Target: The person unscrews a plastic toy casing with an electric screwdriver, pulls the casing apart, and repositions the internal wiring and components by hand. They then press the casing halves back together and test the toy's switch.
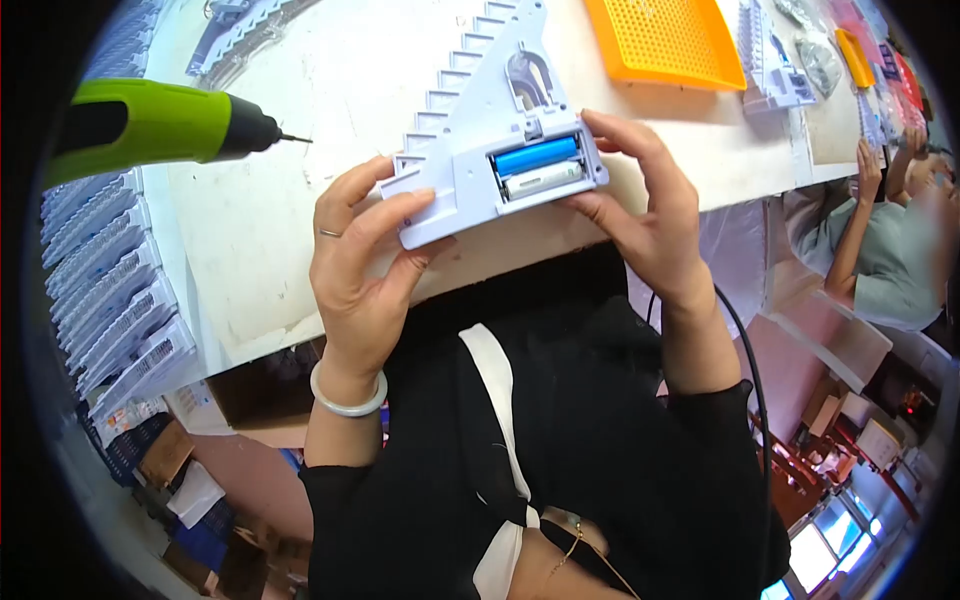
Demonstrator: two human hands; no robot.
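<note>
A white plastic toy housing [470, 165] with a stepped, toothed left edge is held up over the table's near edge. Its open battery compartment faces me, with a blue battery [537, 156] and a white battery [543, 179] lying side by side in it. My left hand [365, 245] grips the lower left corner, fingers on the face and thumb at the bottom edge. My right hand [655, 205] pinches the right end beside the batteries. Left of the housing, a green and black electric screwdriver [170, 122] points its bit to the right.
An orange perforated tray [665, 40] lies at the back of the white table [260, 260]. Many similar white housings [110, 290] are stacked along the left. Another housing [775, 70] stands at the right, near a co-worker [885, 240]. A black cable [755, 380] hangs by my right arm.
</note>
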